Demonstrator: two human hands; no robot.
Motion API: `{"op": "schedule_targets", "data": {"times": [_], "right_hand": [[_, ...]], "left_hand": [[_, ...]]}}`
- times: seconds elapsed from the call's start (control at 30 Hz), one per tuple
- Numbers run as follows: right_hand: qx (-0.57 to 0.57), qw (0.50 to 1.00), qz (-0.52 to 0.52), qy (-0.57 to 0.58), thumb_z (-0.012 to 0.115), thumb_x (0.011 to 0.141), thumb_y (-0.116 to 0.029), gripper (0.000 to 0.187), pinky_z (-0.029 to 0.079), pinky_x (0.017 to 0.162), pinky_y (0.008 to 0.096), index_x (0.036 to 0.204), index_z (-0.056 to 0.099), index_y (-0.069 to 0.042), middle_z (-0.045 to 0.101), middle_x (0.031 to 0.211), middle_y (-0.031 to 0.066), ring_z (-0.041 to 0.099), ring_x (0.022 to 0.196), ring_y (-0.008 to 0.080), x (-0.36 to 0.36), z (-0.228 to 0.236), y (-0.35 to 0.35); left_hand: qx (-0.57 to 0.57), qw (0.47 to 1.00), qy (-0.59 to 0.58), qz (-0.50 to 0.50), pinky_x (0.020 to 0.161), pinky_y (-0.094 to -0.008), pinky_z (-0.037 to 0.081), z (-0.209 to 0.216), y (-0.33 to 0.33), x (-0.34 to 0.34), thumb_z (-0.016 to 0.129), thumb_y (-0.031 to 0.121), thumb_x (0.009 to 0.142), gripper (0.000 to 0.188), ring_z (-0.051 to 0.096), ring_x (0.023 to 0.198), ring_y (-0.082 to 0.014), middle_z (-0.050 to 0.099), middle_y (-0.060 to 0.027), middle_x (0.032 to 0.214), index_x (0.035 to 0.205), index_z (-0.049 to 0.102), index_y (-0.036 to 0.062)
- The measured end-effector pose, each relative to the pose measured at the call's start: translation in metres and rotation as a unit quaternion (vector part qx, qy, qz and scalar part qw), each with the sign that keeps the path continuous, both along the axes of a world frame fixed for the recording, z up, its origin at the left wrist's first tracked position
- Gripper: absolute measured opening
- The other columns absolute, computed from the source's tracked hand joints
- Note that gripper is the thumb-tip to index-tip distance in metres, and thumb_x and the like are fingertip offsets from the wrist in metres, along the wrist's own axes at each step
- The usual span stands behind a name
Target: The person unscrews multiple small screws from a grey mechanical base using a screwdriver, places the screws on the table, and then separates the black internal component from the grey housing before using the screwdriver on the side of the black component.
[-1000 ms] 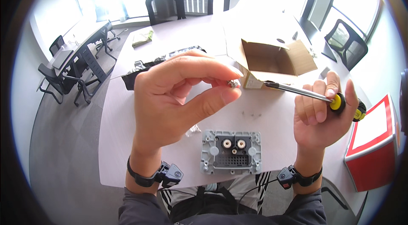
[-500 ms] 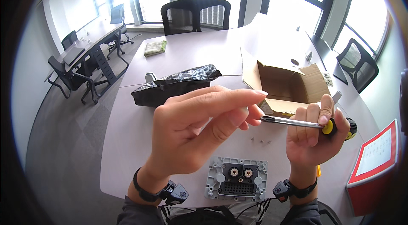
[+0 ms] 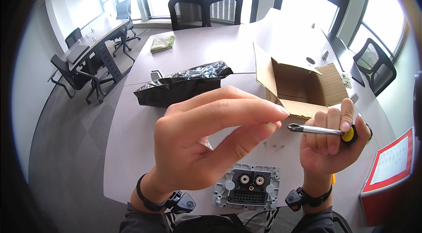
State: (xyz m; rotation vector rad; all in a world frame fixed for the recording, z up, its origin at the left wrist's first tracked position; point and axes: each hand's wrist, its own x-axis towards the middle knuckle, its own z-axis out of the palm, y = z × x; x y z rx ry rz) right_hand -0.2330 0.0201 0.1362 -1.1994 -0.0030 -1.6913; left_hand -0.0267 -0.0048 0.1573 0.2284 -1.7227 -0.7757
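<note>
A screwdriver (image 3: 317, 130) with a metal shaft and a yellow-and-black handle is in my right hand (image 3: 329, 145), its tip pointing left. Just short of that tip, the thumb and fingers of my left hand (image 3: 202, 140) come together in a pinch. Whatever sits between those fingertips is hidden, and a small shiny bit shows by the palm. Below my hands, near the table's front edge, lies a grey housing plate (image 3: 218, 201) with a black centre and two round metal-ringed sockets. Several small screws (image 3: 274, 146) rest on the table behind it.
An open cardboard box (image 3: 299, 85) stands behind my right hand. A black plastic bag (image 3: 176, 88) lies to the left, with a folded green-and-white cloth (image 3: 162, 44) farther back. A red-framed stand (image 3: 389, 167) is at the right edge. A black chair (image 3: 205, 11) is across the table.
The screwdriver tip has come away from my left fingertips, leaving a small gap. Both hands sit slightly farther right in view, and the left fingertips have drawn closer together.
</note>
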Motion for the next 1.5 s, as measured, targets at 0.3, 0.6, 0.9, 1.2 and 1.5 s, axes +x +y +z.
{"op": "schedule_targets", "data": {"times": [0.3,0.6,0.9,1.2,1.5], "right_hand": [[-0.012,1.000,-0.003,-0.001,0.031,0.095,-0.032,0.035,0.032,0.038,0.0237,0.080,0.050,-0.007,0.049,0.053,0.0068,0.039,0.043,0.0112,0.004,-0.001,0.002],[-0.062,0.973,-0.096,0.199,0.073,0.077,-0.033,0.033,0.041,0.048,0.0207,0.082,0.051,-0.010,0.056,0.063,0.0042,0.050,0.054,0.0106,-0.018,0.012,-0.005],[-0.227,0.932,-0.106,0.261,0.082,0.062,-0.010,0.027,0.043,0.055,0.0220,0.085,0.066,-0.011,0.057,0.077,0.0047,0.054,0.069,0.0144,-0.038,0.017,-0.008],[-0.090,0.934,-0.249,0.242,0.066,0.084,-0.038,0.029,0.040,0.051,0.0204,0.087,0.055,-0.011,0.048,0.074,0.0037,0.047,0.061,0.0098,-0.025,0.018,-0.002],[-0.071,0.937,-0.240,0.243,0.064,0.086,-0.039,0.031,0.039,0.050,0.0204,0.085,0.053,-0.010,0.047,0.073,0.0039,0.045,0.060,0.0105,-0.022,0.017,0.004]], "left_hand": [[-0.072,0.995,-0.048,0.052,0.060,-0.0240,0.050,0.005,0.002,0.006,0.076,0.011,0.074,0.028,0.062,0.070,-0.0173,0.064,-0.0145,0.079,0.094,0.065,-0.0047],[0.008,0.995,-0.067,0.071,0.062,-0.0210,0.039,-0.001,-0.005,0.012,0.071,0.008,0.080,0.016,0.051,0.068,-0.0104,0.059,-0.0090,0.080,0.086,0.058,0.0000],[0.227,0.969,0.079,-0.060,0.064,-0.0224,0.038,-0.005,-0.022,0.014,0.050,0.021,0.095,0.025,0.048,0.068,-0.0113,0.054,-0.0060,0.078,0.090,0.058,-0.0026],[0.256,0.934,0.132,-0.211,0.067,-0.0247,0.041,-0.005,-0.017,0.013,0.042,0.015,0.098,0.034,0.051,0.078,-0.0141,0.054,-0.0080,0.091,0.123,0.050,-0.0067],[0.328,0.773,0.276,-0.467,0.097,-0.0361,0.049,-0.010,-0.024,0.021,0.031,0.010,0.100,0.032,0.053,0.116,-0.0286,0.047,-0.0189,0.131,0.125,0.047,-0.0009]]}}
